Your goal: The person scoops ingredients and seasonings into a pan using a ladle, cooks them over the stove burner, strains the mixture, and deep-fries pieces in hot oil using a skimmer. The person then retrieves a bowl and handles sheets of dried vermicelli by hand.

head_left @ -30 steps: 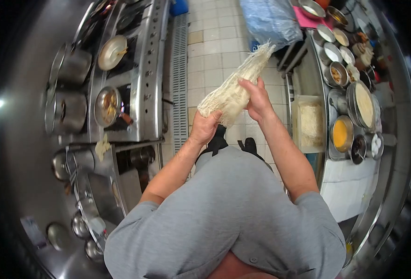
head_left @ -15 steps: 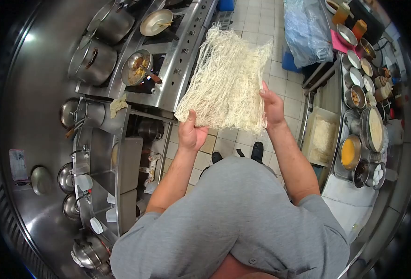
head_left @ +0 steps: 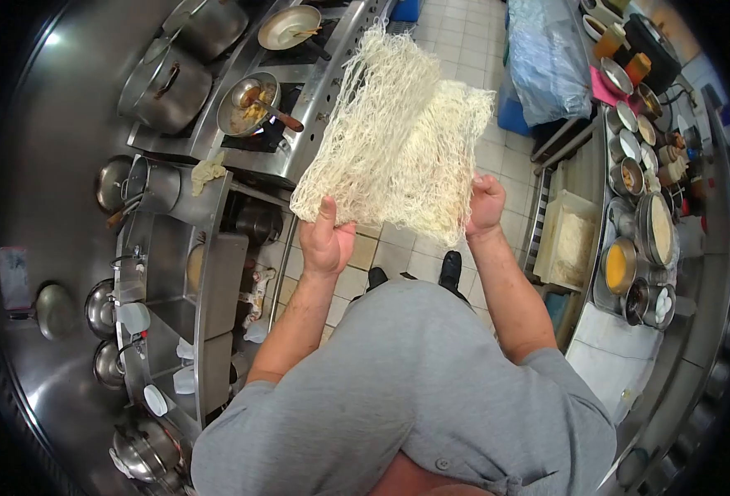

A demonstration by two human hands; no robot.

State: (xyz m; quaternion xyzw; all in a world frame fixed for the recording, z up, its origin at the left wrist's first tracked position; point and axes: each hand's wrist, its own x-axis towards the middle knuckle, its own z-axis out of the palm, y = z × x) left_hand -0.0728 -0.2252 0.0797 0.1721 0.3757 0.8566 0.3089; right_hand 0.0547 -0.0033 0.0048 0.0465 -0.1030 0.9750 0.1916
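A wide sheet of dry, pale, tangled noodles (head_left: 390,145) hangs in the air in front of me, above the tiled floor. My left hand (head_left: 328,241) grips its near left corner, thumb on top and the other fingers beneath. At the near right edge, my right hand (head_left: 485,205) is closed on the sheet with curled fingers. A crease or split runs down the middle, so the left half stands higher than the right. The fingers under the noodles are partly hidden.
On the left is a stove with a pan holding a ladle (head_left: 249,103), another pan (head_left: 289,28) and large pots (head_left: 165,89). A sink (head_left: 171,264) stands nearer. To the right, a counter carries bowls, including one of yellow liquid (head_left: 620,266); a tub of pale noodles (head_left: 574,248) sits below.
The noodle sheet has widened and parted along its middle, its left side moving left. My left hand has shifted slightly left, and my right hand's fingers have curled in.
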